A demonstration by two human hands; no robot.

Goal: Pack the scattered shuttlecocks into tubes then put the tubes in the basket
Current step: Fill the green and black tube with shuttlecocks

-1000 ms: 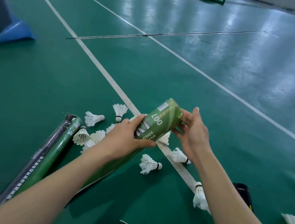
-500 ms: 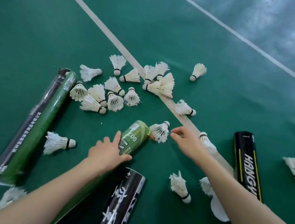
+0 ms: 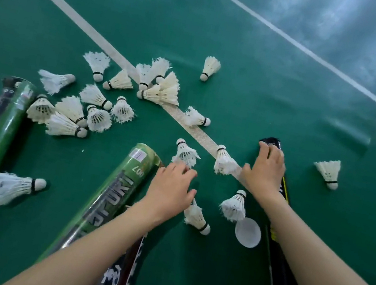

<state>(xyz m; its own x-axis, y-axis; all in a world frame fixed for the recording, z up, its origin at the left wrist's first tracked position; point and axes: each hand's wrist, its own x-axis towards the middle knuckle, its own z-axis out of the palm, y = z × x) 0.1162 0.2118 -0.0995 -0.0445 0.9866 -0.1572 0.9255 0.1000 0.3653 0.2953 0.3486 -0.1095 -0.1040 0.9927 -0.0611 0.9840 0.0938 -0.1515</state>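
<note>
Head view: shuttlecocks (image 3: 98,119) lie scattered on the floor (image 3: 263,105) along a white line (image 3: 78,20). The left hand (image 3: 171,189), fingers bent, touches the feathers of one shuttlecock (image 3: 186,153); whether it pinches them cannot be told. Beside it lies a green tube (image 3: 117,195), its near end hidden under the forearm. The right hand (image 3: 264,171), fingers spread, rests on a black tube (image 3: 283,279).

Green court floor (image 3: 239,101): sheen of reflected light at 1 o'clock. White court line (image 3: 56,0): runs from 10 o'clock to centre. Second white line (image 3: 288,39): 12 to 3 o'clock.
</note>
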